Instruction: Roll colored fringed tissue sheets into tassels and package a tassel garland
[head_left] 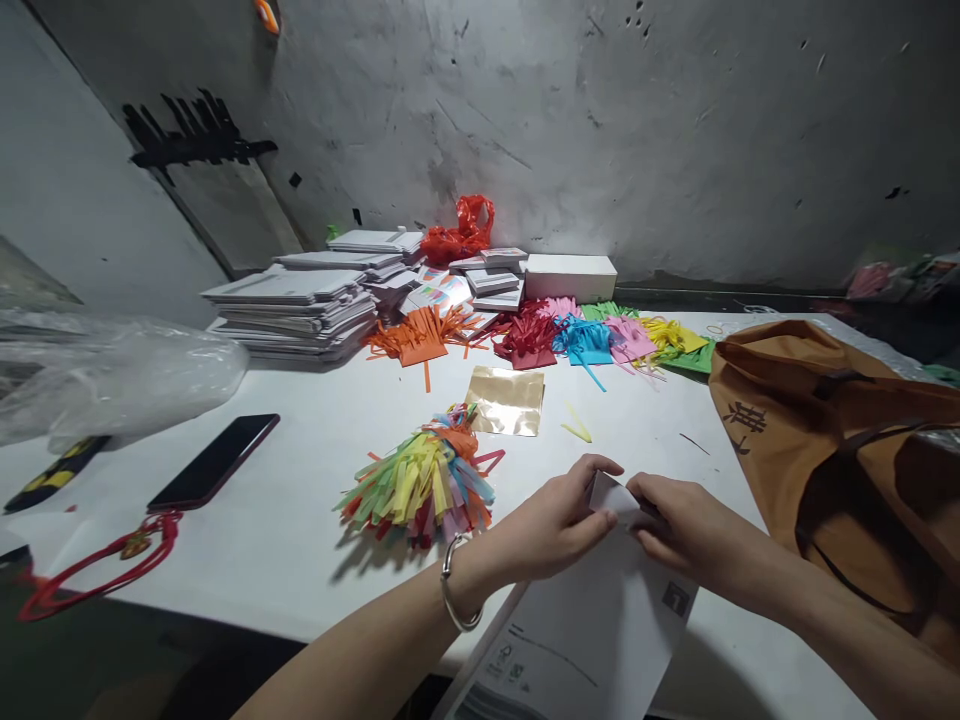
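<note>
A large piece of white printed paper (pixel 592 630) slants up from the bottom edge, with small symbols and a dark square marked 1. Its top end is bent into a folded corner, and I cannot tell whether it is a sheet or a packet. My left hand (pixel 566 520), with a silver bangle at its wrist, pinches this corner from the left. Fingers of my right hand (pixel 671 515) close on the same end from the right, partly hidden behind the paper. Left of my hands lies a multicoloured paper-fringe tassel (pixel 424 475). Gold foil sheets (pixel 506 400) lie just beyond it.
Stacks of white paper packets (pixel 300 300) stand at the back left. Bundles of fringed coloured paper (pixel 577 340) lie before a white box (pixel 570 277). A phone (pixel 217 465) and clear plastic (pixel 135 370) are at left. A brown cloth bag (pixel 825 440) covers the right side.
</note>
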